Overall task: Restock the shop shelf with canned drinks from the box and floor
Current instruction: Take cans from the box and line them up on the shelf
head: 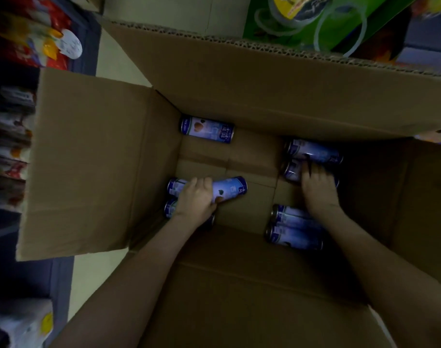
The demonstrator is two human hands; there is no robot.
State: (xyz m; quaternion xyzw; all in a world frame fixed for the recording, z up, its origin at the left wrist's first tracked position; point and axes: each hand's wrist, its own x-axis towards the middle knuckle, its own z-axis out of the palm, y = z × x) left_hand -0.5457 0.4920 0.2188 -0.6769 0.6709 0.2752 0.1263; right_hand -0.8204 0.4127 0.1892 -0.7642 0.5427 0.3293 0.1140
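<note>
I look down into a deep open cardboard box [239, 84] holding several blue-and-white drink cans lying on their sides. My left hand [195, 198] is wrapped around one can [229, 188] at the box's left side, above another can [170, 208] that is partly hidden. My right hand [318, 189] rests on a can [292, 170] at the right, its fingers curled over it, just below a further can [313, 150]. A lone can [207, 129] lies in the far left corner. Two cans [293, 231] lie near my right forearm.
The box's left flap [89, 159] folds out over pale floor tiles [114, 64]. A shop shelf with colourful packets [26, 41] runs along the left edge. A green carton with clear plastic handles [314, 21] stands beyond the box at the top right.
</note>
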